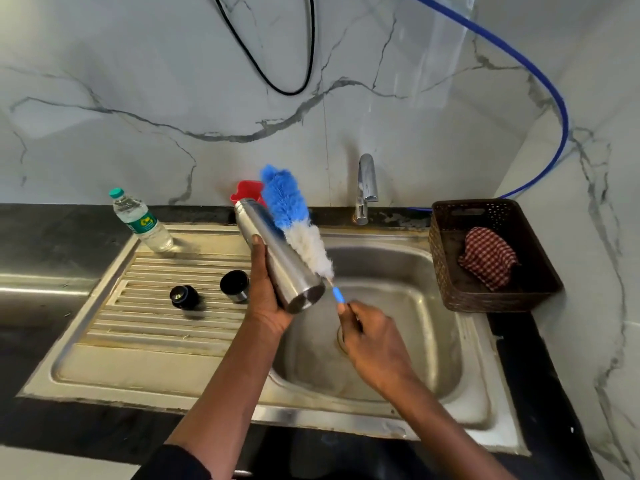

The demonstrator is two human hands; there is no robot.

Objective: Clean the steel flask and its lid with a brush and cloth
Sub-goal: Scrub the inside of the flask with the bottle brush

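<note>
My left hand (265,292) grips the steel flask (277,252), which is tilted over the sink with its base toward me and its open mouth pointing away. My right hand (372,337) holds the thin blue handle of the bottle brush (294,216). The blue and white bristles lie against the right side of the flask, outside it. Two black lid parts, a stopper (184,296) and a cup lid (235,285), stand on the ribbed drainboard to the left. A red checked cloth (488,258) lies in the brown basket (450,271) on the right.
The steel sink basin (433,341) lies below my hands, with a chrome tap (366,188) behind it. A plastic water bottle (142,220) stands at the drainboard's far left corner. A red object (247,190) sits behind the flask. A blue hose and a black cable hang on the marble wall.
</note>
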